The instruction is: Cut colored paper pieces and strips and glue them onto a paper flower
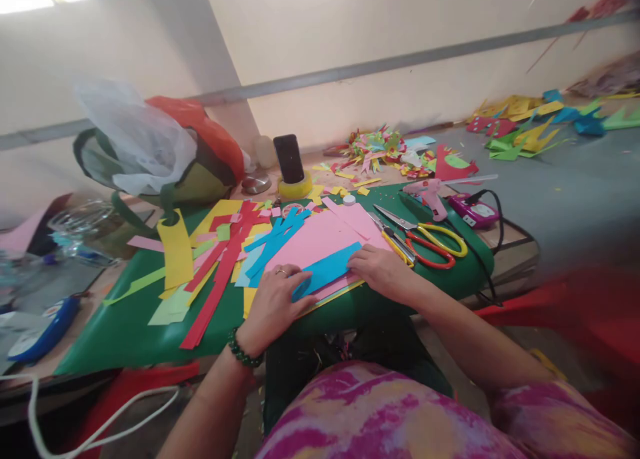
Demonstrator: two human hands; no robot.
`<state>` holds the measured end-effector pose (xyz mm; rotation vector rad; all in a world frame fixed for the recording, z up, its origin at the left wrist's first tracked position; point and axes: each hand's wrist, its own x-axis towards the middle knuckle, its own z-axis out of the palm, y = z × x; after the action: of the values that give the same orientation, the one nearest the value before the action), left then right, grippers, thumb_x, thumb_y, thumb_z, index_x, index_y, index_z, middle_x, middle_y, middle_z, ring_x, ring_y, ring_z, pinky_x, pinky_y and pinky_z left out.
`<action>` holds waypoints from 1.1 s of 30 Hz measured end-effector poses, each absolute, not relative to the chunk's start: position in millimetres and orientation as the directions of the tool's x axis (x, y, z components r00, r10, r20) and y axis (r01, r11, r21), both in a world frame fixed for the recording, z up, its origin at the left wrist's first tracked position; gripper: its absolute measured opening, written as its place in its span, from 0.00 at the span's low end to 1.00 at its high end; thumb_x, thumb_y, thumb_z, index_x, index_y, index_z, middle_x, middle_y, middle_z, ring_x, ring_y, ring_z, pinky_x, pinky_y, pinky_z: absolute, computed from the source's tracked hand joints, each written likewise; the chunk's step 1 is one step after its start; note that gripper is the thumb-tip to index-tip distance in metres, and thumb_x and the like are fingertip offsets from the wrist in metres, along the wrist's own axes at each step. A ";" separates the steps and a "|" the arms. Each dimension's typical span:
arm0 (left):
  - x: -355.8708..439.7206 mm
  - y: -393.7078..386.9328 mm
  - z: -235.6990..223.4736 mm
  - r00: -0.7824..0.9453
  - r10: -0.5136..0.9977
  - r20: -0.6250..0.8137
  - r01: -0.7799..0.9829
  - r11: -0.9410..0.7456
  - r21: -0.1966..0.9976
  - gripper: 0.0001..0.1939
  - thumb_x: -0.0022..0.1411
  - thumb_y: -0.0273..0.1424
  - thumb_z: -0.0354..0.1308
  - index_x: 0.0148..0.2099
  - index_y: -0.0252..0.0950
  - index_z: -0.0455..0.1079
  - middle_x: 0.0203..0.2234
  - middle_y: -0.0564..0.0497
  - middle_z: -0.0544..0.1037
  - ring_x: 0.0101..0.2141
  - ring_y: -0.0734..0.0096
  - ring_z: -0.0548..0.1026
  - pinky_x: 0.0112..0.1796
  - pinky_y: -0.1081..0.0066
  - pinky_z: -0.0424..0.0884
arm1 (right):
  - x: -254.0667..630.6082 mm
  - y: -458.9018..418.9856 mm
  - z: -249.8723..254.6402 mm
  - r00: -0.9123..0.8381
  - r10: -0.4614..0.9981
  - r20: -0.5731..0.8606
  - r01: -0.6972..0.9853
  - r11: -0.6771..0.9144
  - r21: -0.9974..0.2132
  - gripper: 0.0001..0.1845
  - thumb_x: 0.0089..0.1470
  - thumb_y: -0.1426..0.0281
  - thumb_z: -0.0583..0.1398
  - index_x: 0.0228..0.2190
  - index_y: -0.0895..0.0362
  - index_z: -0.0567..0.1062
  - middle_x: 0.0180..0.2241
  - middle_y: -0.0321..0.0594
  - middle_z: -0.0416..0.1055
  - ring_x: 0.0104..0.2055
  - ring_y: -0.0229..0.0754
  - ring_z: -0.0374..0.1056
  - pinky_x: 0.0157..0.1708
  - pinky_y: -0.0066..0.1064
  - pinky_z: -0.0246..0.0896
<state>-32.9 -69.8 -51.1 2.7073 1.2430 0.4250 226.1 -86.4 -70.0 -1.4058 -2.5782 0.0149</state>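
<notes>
A blue paper strip (327, 271) lies at a slant over a pink paper sheet (320, 238) near the front edge of the green mat. My left hand (275, 296), with a ring and a green bead bracelet, grips the strip's left end, thumb toward me. On its right end, the curled fingers of my right hand (383, 272) pinch the paper. Just beyond my right hand lie a yellow utility knife (395, 242) and scissors (425, 236) with yellow and orange handles. To the left of my left hand are red paper strips (220, 282) and other blue strips (280, 242).
A pink glue gun (430, 196) and a purple box with a cord (475, 209) stand at the mat's right. A phone (289, 159) rests upright on a yellow tape roll (295, 187). Paper scraps (375, 149) pile up behind; a bag (195, 172) stands back left.
</notes>
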 end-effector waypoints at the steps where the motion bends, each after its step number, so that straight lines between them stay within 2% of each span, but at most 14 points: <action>1: -29.8 -70.5 -55.5 0.621 0.762 0.184 0.715 -0.647 0.265 0.14 0.62 0.39 0.59 0.48 0.39 0.76 0.42 0.44 0.78 0.43 0.56 0.74 0.45 0.58 0.69 | 226.4 -87.5 -69.6 -0.519 0.836 0.178 0.831 0.542 -0.126 0.11 0.62 0.77 0.55 0.38 0.59 0.79 0.38 0.45 0.77 0.42 0.44 0.69 0.43 0.33 0.63; 3: -27.8 -69.0 -61.4 0.600 0.780 0.178 0.711 -0.621 0.330 0.12 0.65 0.36 0.55 0.43 0.39 0.77 0.38 0.45 0.78 0.41 0.59 0.75 0.43 0.61 0.70 | 227.0 -87.0 -68.2 -0.500 0.848 0.178 0.832 0.527 -0.175 0.11 0.63 0.75 0.55 0.37 0.58 0.79 0.37 0.44 0.77 0.41 0.44 0.68 0.43 0.33 0.63; 5: -28.8 -66.0 -62.5 0.571 0.804 0.166 0.712 -0.585 0.389 0.13 0.66 0.34 0.51 0.39 0.38 0.77 0.35 0.46 0.78 0.39 0.61 0.75 0.41 0.63 0.70 | 228.1 -82.9 -66.3 -0.473 0.864 0.170 0.833 0.502 -0.234 0.12 0.64 0.74 0.55 0.35 0.57 0.78 0.36 0.44 0.76 0.41 0.43 0.68 0.43 0.32 0.63; 9: -29.7 -62.6 -58.6 0.469 0.880 0.076 0.764 -0.448 0.463 0.13 0.65 0.36 0.50 0.33 0.37 0.73 0.31 0.47 0.78 0.35 0.61 0.75 0.36 0.64 0.68 | 232.9 -70.7 -65.9 -0.400 0.905 0.144 0.822 0.424 -0.381 0.09 0.62 0.71 0.57 0.35 0.57 0.78 0.36 0.43 0.76 0.42 0.43 0.70 0.44 0.32 0.63; 12: -28.4 -62.7 -59.2 0.404 0.915 0.020 0.805 -0.365 0.468 0.10 0.64 0.36 0.51 0.34 0.38 0.71 0.29 0.49 0.78 0.33 0.62 0.74 0.33 0.65 0.67 | 237.8 -65.2 -70.0 -0.310 0.945 0.105 0.815 0.322 -0.481 0.07 0.59 0.71 0.59 0.38 0.56 0.77 0.38 0.42 0.77 0.42 0.44 0.72 0.44 0.33 0.64; 15: -27.7 -63.5 -64.5 0.404 0.913 0.062 0.823 -0.392 0.411 0.10 0.64 0.34 0.51 0.42 0.38 0.72 0.31 0.49 0.77 0.35 0.60 0.75 0.37 0.64 0.69 | 240.4 -65.2 -74.5 -0.247 0.967 0.062 0.822 0.243 -0.515 0.12 0.57 0.72 0.59 0.44 0.56 0.75 0.42 0.42 0.77 0.43 0.44 0.72 0.44 0.33 0.65; 17: -27.2 -64.6 -68.5 0.438 0.888 0.138 0.830 -0.459 0.317 0.14 0.64 0.31 0.51 0.50 0.38 0.72 0.36 0.45 0.77 0.40 0.58 0.74 0.42 0.61 0.70 | 239.2 -67.2 -75.6 -0.225 0.971 0.082 0.855 0.238 -0.460 0.18 0.57 0.73 0.59 0.50 0.57 0.73 0.45 0.45 0.76 0.45 0.46 0.71 0.46 0.35 0.64; 19: -25.5 -66.8 -70.5 0.514 0.835 0.198 0.817 -0.547 0.184 0.17 0.65 0.28 0.51 0.55 0.41 0.71 0.46 0.41 0.75 0.46 0.53 0.72 0.46 0.56 0.68 | 235.5 -69.8 -75.0 -0.247 0.956 0.160 0.897 0.288 -0.335 0.22 0.57 0.76 0.58 0.53 0.57 0.71 0.48 0.49 0.74 0.48 0.49 0.69 0.49 0.39 0.63; 22: -20.9 -72.0 -68.8 0.650 0.737 0.185 0.748 -0.664 0.016 0.18 0.66 0.27 0.51 0.54 0.47 0.73 0.58 0.42 0.69 0.54 0.48 0.67 0.51 0.49 0.64 | 227.9 -75.1 -72.8 -0.459 0.848 0.264 0.860 0.499 -0.108 0.19 0.58 0.80 0.55 0.48 0.57 0.75 0.53 0.51 0.70 0.53 0.52 0.63 0.52 0.44 0.59; 24: -18.8 -75.5 -66.2 0.696 0.703 0.146 0.714 -0.700 -0.036 0.19 0.66 0.26 0.49 0.53 0.47 0.73 0.60 0.42 0.68 0.57 0.48 0.66 0.54 0.47 0.61 | 224.9 -80.0 -72.1 -0.604 0.752 0.263 0.779 0.627 -0.002 0.15 0.60 0.79 0.54 0.44 0.57 0.76 0.52 0.50 0.71 0.54 0.52 0.61 0.52 0.43 0.58; 27: -24.6 -79.7 -64.2 0.713 0.691 0.119 0.700 -0.712 -0.056 0.23 0.64 0.22 0.47 0.56 0.45 0.72 0.61 0.42 0.67 0.59 0.49 0.64 0.57 0.45 0.57 | 229.4 -89.7 -74.0 -0.653 0.718 0.241 0.750 0.656 0.081 0.13 0.63 0.75 0.54 0.44 0.59 0.75 0.45 0.48 0.74 0.50 0.51 0.62 0.47 0.40 0.59; 29: -36.4 -82.4 -65.2 0.714 0.687 0.130 0.698 -0.714 -0.060 0.22 0.64 0.25 0.47 0.57 0.43 0.71 0.62 0.42 0.66 0.60 0.48 0.63 0.58 0.44 0.55 | 238.4 -96.8 -77.3 -0.611 0.748 0.258 0.788 0.606 0.109 0.12 0.62 0.76 0.53 0.43 0.59 0.75 0.43 0.47 0.75 0.47 0.51 0.63 0.44 0.40 0.59; 31: -51.9 -85.7 -67.1 0.703 0.692 0.164 0.709 -0.702 -0.073 0.21 0.67 0.33 0.48 0.58 0.40 0.71 0.63 0.40 0.65 0.61 0.45 0.62 0.57 0.42 0.56 | 248.5 -103.0 -81.4 -0.558 0.778 0.287 0.827 0.548 0.125 0.13 0.61 0.79 0.53 0.42 0.59 0.76 0.42 0.47 0.75 0.44 0.50 0.62 0.41 0.39 0.58; 33: -65.5 -89.8 -68.3 0.695 0.693 0.191 0.717 -0.690 -0.104 0.23 0.68 0.42 0.47 0.59 0.40 0.71 0.63 0.38 0.64 0.60 0.42 0.63 0.56 0.41 0.59 | 255.6 -107.3 -85.4 -0.520 0.793 0.316 0.853 0.503 0.142 0.15 0.58 0.82 0.53 0.42 0.60 0.76 0.41 0.46 0.75 0.41 0.48 0.62 0.40 0.37 0.58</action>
<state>-65.5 -89.8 -68.3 3.0471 1.2787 0.2267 255.6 -107.3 -85.4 -1.4096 -2.5360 -0.4149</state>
